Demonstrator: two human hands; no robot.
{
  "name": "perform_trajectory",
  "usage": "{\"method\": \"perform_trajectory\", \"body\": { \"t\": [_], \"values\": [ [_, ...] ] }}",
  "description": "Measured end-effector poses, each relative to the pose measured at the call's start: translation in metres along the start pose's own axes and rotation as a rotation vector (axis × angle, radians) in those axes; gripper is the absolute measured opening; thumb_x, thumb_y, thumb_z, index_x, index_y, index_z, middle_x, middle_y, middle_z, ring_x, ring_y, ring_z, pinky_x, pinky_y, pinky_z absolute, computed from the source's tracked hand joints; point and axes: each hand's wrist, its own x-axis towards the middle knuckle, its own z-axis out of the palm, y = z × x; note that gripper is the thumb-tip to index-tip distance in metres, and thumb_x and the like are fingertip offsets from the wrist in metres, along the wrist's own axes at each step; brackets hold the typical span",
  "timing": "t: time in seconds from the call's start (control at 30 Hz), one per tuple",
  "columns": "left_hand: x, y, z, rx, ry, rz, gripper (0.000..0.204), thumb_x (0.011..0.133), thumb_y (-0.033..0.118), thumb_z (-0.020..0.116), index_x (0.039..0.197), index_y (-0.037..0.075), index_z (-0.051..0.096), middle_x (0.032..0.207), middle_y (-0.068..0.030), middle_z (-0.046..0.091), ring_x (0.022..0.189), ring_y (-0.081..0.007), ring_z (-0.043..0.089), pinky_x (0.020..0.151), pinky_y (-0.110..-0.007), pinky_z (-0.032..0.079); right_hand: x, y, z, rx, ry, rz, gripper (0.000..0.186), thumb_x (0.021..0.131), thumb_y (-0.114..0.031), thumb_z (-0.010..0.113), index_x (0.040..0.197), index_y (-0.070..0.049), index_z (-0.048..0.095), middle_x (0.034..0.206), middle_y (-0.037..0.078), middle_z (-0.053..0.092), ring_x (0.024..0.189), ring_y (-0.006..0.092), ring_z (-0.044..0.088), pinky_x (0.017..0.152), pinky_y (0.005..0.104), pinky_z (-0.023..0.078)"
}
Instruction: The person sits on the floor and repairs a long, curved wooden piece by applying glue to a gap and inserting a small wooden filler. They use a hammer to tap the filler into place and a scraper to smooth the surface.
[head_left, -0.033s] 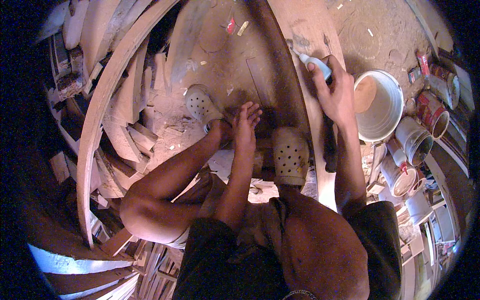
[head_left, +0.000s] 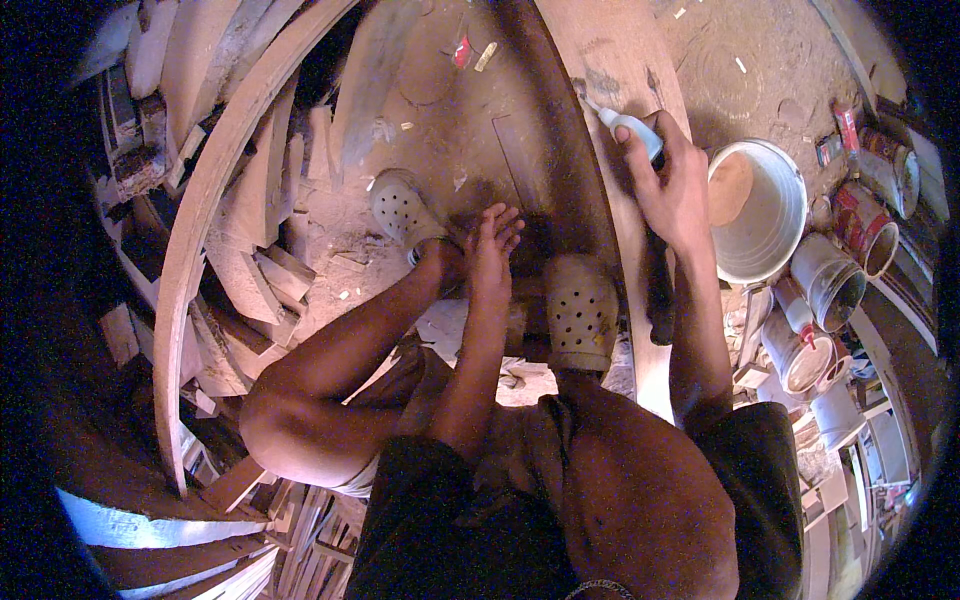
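My right hand (head_left: 672, 185) is closed round a small pale blue squeeze bottle (head_left: 640, 136), tilted so its white nozzle points up and left. The nozzle tip is close over a dark patch on a long wooden plank (head_left: 620, 60); whether it touches I cannot tell. Another short dark mark shows on the plank beside it. My left hand (head_left: 494, 238) hangs between my legs with fingers stretched and nothing in it. A dark, narrow object (head_left: 660, 300) lies on the plank beside my right forearm, partly hidden.
A white bucket (head_left: 790, 215) with a tan patch inside lies right of my right hand. Beyond it are several tins (head_left: 865, 230) and a red-tipped bottle (head_left: 795, 305). Wood offcuts (head_left: 255, 220) and a curved wooden piece (head_left: 185, 260) crowd the left. My clogs (head_left: 580, 315) flank my left hand.
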Motion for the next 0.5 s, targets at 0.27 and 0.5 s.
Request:
{"method": "perform_trajectory", "body": {
  "t": [0.27, 0.5],
  "values": [
    [-0.0001, 0.0, 0.001, -0.005, -0.015, 0.032, 0.042, 0.097, 0.041, 0.053, 0.118, 0.006, 0.059, 0.11, -0.0099, 0.068, 0.093, -0.0193, 0.066, 0.078, -0.031, 0.048, -0.0022, 0.0007, -0.0001, -0.004, -0.031, 0.064, 0.032, 0.093, -0.028, 0.063, 0.084, 0.002, 0.055, 0.058, 0.016, 0.052, 0.051, 0.0165, 0.045, 0.048, 0.0343, 0.038],
    [-0.0018, 0.0021, 0.0024, -0.006, -0.025, 0.025, 0.043, 0.096, 0.042, 0.054, 0.119, 0.005, 0.059, 0.111, -0.0096, 0.068, 0.094, -0.0193, 0.066, 0.079, -0.031, 0.048, -0.0002, 0.0049, 0.0019, -0.037, -0.001, 0.002, 0.033, 0.093, -0.029, 0.063, 0.084, 0.002, 0.054, 0.058, 0.015, 0.052, 0.051, 0.0163, 0.046, 0.047, 0.0337, 0.038]
  ]
}}
